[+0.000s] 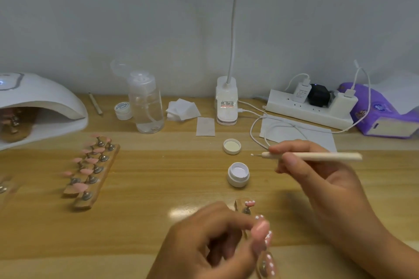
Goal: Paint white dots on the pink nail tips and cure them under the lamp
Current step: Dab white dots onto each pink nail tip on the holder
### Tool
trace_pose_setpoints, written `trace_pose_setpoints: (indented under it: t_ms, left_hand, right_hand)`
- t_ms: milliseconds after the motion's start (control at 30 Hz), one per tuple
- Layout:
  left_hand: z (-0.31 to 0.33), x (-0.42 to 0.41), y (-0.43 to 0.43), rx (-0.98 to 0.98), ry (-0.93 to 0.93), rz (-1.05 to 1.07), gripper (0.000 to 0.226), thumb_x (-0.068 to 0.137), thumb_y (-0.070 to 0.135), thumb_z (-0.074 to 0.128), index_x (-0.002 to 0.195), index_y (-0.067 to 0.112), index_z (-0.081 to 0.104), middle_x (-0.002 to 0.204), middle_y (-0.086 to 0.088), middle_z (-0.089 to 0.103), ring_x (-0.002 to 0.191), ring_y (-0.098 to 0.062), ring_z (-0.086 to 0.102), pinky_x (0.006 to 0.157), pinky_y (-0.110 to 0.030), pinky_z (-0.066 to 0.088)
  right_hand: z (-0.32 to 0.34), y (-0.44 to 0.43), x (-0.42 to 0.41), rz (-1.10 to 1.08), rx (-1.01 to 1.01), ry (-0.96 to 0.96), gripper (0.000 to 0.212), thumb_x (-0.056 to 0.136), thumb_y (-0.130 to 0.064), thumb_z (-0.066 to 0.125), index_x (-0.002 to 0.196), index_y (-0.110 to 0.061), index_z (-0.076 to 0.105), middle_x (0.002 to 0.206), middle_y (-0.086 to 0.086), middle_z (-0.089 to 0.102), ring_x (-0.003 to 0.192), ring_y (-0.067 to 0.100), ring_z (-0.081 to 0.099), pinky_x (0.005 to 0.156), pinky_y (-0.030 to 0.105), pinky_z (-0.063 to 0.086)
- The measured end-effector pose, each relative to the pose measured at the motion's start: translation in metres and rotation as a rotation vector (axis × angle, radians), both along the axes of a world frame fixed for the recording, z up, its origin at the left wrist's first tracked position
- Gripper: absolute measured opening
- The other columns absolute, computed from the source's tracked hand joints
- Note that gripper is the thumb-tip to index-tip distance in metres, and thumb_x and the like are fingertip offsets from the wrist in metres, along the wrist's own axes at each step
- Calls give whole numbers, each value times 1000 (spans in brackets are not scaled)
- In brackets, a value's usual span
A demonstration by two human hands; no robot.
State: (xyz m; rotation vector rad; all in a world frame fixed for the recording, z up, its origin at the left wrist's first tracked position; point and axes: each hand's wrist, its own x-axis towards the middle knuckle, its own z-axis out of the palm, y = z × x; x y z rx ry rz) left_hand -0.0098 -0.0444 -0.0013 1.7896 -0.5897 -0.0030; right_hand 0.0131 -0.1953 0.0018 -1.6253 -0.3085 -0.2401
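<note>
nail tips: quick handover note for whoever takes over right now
Left hand holds the dotted strip of tips at the front edge.
Right hand pinches the dotting tool, white gel on its tip, near the open gel pot.
Done: dots show on the held strip's tips.
Left: two strips of plain pink tips at left; then cure under the lamp, where another strip sits.

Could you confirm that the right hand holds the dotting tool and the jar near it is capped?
Not quite: the head view shows the jar open, its lid lying beside it. The right hand does hold the dotting tool.
</note>
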Motion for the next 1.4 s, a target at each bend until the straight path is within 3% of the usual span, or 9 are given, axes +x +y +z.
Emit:
trace_pose_setpoints:
  t_ms: [133, 267, 367, 633, 700, 833, 1067, 1200, 1400]
  left_hand:
    - [-18, -10, 52, -370, 312, 172, 26, 50, 49, 76, 68, 30, 71, 58, 10, 50, 58, -7, 44, 57, -16, 37]
    - [-24, -7, 44, -328, 272, 157, 20, 64, 57, 59, 74, 40, 57, 63, 4, 68, 56, -6, 57, 59, -15, 45]
    - [-26, -10, 43, -168, 230, 124, 19, 74, 62, 45, 76, 44, 43, 71, 6, 74, 65, -7, 66, 68, -20, 50]
    - [-25, -10, 44, -154, 278, 183, 27, 71, 63, 47, 80, 39, 47, 90, 21, 69, 76, -12, 72, 80, -44, 57]
    - [-24, -8, 44, -165, 290, 174, 27, 69, 62, 50, 80, 38, 50, 85, 16, 70, 76, -11, 71, 79, -40, 57]
    - [-21, -5, 45, -275, 362, 171, 23, 61, 54, 62, 72, 34, 63, 84, -2, 65, 60, -3, 55, 56, -17, 49]
    - [-18, -1, 50, -422, 426, 131, 13, 62, 40, 68, 72, 32, 67, 65, 8, 61, 56, -3, 52, 50, -15, 43]
    - [-19, -1, 48, -473, 441, 136, 13, 73, 23, 62, 74, 33, 70, 64, 6, 63, 57, -2, 56, 51, -15, 46]
    - [-18, -3, 50, -443, 383, 97, 12, 72, 35, 68, 84, 33, 71, 70, 8, 65, 64, -3, 58, 59, -15, 47]
  right_hand:
    - [9, 0, 7, 22, -173, -51, 19, 86, -46, 60, 90, -31, 70, 87, -5, 67, 77, 3, 60, 73, 14, 50]
    - [8, 9, 21, -11, -283, -89, 21, 87, -50, 51, 90, -32, 63, 84, -18, 63, 76, -2, 58, 67, 8, 45]
    - [4, 21, 35, -35, -368, -147, 20, 91, -49, 53, 88, -30, 59, 81, -23, 63, 77, 1, 59, 67, 9, 43]
    - [-15, 26, 48, -17, -380, -142, 16, 91, -47, 52, 83, -35, 58, 79, -19, 63, 74, 2, 56, 66, 9, 42]
    - [-16, 26, 49, -1, -419, -164, 20, 91, -48, 47, 83, -33, 58, 79, -15, 63, 74, 7, 57, 66, 12, 43]
    - [-17, 25, 49, 20, -464, -191, 20, 93, -44, 46, 83, -31, 58, 78, -9, 59, 75, 14, 57, 66, 20, 44]
    - [-17, 26, 48, 34, -539, -216, 20, 92, -47, 44, 82, -33, 56, 75, -8, 59, 73, 15, 55, 64, 23, 44]
    - [-16, 25, 45, 9, -465, -224, 18, 94, -41, 45, 85, -31, 57, 81, -10, 60, 76, 13, 57, 66, 19, 45]
    - [4, 14, 32, -23, -65, -109, 23, 97, -35, 47, 88, -21, 63, 79, -7, 61, 74, 5, 57, 74, 19, 50]
